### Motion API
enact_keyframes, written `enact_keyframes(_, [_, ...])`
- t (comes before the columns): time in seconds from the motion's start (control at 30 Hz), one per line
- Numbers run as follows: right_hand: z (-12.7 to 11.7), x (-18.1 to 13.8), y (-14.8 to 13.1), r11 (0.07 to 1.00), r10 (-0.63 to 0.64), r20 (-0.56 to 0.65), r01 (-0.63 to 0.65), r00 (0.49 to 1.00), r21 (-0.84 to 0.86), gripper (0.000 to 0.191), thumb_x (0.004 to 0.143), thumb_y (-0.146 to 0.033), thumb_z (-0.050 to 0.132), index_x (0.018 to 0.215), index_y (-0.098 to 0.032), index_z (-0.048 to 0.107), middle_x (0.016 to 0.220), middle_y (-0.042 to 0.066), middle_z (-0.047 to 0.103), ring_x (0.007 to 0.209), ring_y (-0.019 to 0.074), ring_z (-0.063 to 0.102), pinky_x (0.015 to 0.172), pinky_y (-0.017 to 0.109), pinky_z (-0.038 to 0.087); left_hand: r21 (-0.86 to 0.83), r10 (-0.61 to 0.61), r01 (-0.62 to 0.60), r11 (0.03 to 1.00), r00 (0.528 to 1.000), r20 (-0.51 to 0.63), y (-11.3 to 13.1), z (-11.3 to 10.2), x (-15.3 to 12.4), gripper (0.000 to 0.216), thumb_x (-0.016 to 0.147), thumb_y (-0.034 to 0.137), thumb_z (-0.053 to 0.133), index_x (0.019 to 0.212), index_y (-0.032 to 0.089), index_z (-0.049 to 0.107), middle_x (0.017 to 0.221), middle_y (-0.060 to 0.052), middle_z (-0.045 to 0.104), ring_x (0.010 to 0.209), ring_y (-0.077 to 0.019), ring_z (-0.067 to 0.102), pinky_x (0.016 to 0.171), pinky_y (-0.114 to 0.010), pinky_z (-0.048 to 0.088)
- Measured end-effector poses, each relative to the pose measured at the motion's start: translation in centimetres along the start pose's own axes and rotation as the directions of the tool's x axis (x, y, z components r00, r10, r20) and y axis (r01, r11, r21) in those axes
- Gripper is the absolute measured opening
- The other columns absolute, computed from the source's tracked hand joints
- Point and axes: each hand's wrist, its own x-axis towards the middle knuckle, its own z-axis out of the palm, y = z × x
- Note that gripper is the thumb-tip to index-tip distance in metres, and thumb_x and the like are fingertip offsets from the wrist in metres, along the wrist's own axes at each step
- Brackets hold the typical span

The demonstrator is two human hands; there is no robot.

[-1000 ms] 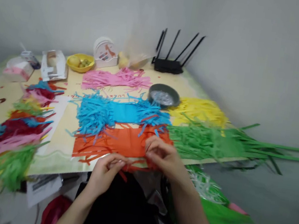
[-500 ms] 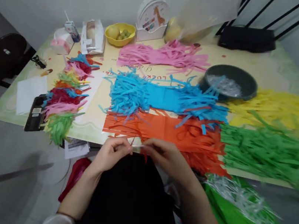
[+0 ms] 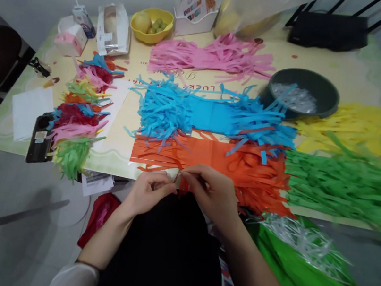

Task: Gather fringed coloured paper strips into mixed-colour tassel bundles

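My left hand (image 3: 152,192) and my right hand (image 3: 208,188) meet at the table's near edge, both closed in a pinch. Between their fingertips shows a narrow orange paper strip (image 3: 177,176); it is small and partly hidden by the fingers. Just beyond my hands lies a stack of orange fringed paper (image 3: 206,152), with uncut middle and cut ends. Behind it is blue fringed paper (image 3: 210,116), and farther back pink fringed paper (image 3: 205,58). A dark bowl (image 3: 328,97) holding clear plastic pieces stands beyond the blue paper on the right.
Multicoloured paper tassels (image 3: 75,118) lie at left, by a dark device (image 3: 38,142) and white paper (image 3: 30,112). Yellow (image 3: 364,128) and green fringes (image 3: 341,189) cover the right side. A yellow fruit bowl (image 3: 145,37) stands at the back. A green bag (image 3: 293,273) hangs below the edge.
The view has shifted slightly. A whitish strip that showed between my fingertips is out of sight, and the orange strip now sits between them. My right hand has come up and closer to the left.
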Motion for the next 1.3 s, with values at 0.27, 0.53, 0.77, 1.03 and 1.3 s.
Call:
enact_keyframes(0.27, [1.0, -1.6, 0.1, 0.928, -0.276, 0.02, 0.272, 0.961, -0.253, 0.018, 0.095, -0.018, 0.052, 0.09, -0.019, 0.069, 0.07, 0.004, 0.065, 0.062, 0.0152, 0.06, 0.057, 0.026, 0.043, -0.486, -0.109, 0.001, 0.874, 0.975, -0.196, -1.9, 1.7, 0.6, 0.039, 0.073, 0.051, 0.075, 0.071, 0.012, 0.069, 0.063, 0.003, 0.049, 0.042, -0.0014, 0.029, 0.041, -0.02, 0.017])
enact_keyframes(0.53, [1.2, -0.9, 0.2, 0.974, -0.084, 0.016, 0.079, 0.996, 0.211, 0.016, 0.088, -0.025, 0.064, 0.102, -0.025, 0.071, 0.095, 0.006, 0.07, 0.083, 0.0181, 0.068, 0.067, 0.024, 0.054, -0.402, -0.011, -0.03, 0.915, 0.995, -0.099, -2.3, 1.8, -1.6, 0.041, 0.08, 0.053, 0.068, 0.07, 0.014, 0.06, 0.051, 0.005, 0.045, 0.042, -0.0035, 0.035, 0.042, -0.018, 0.025])
enact_keyframes(0.77, [3.9, -1.2, -0.8, 0.895, -0.022, 0.039, 0.002, 0.999, 0.445, 0.011, 0.091, -0.023, 0.059, 0.088, -0.024, 0.07, 0.078, 0.001, 0.067, 0.057, 0.009, 0.06, 0.049, 0.018, 0.046, -0.277, -0.051, 0.026, 0.96, 0.995, -0.083, -2.1, 0.2, -3.4, 0.041, 0.077, 0.051, 0.07, 0.069, 0.012, 0.062, 0.053, 0.004, 0.046, 0.048, -0.0051, 0.035, 0.047, -0.02, 0.027])
enact_keyframes(1.03, [4.5, -2.1, -0.2, 0.547, 0.154, 0.292, -0.328, 0.944, 0.77, 0.024, 0.097, -0.038, 0.051, 0.082, -0.02, 0.058, 0.063, -0.003, 0.056, 0.038, 0.0051, 0.046, 0.036, 0.017, 0.032, 0.282, 0.281, -0.289, 0.915, 0.957, 0.072, -0.1, -4.3, -4.0, 0.024, 0.089, 0.037, 0.062, 0.078, 0.017, 0.07, 0.12, -0.011, 0.065, 0.113, -0.0234, 0.059, 0.099, -0.035, 0.045])
enact_keyframes(1.3, [4.5, -2.5, 0.6, 0.5, 0.236, 0.283, -0.366, 0.93, 0.785, 0.024, 0.096, -0.038, 0.055, 0.08, -0.02, 0.056, 0.06, -0.004, 0.043, 0.045, 0.0047, 0.038, 0.04, 0.017, 0.027, 0.964, 0.277, 0.256, 0.069, 0.924, -0.265, -3.0, -17.0, -1.2, 0.06, 0.083, 0.012, 0.049, 0.143, 0.01, 0.045, 0.158, -0.018, 0.031, 0.15, -0.0377, 0.015, 0.12, -0.06, 0.01])
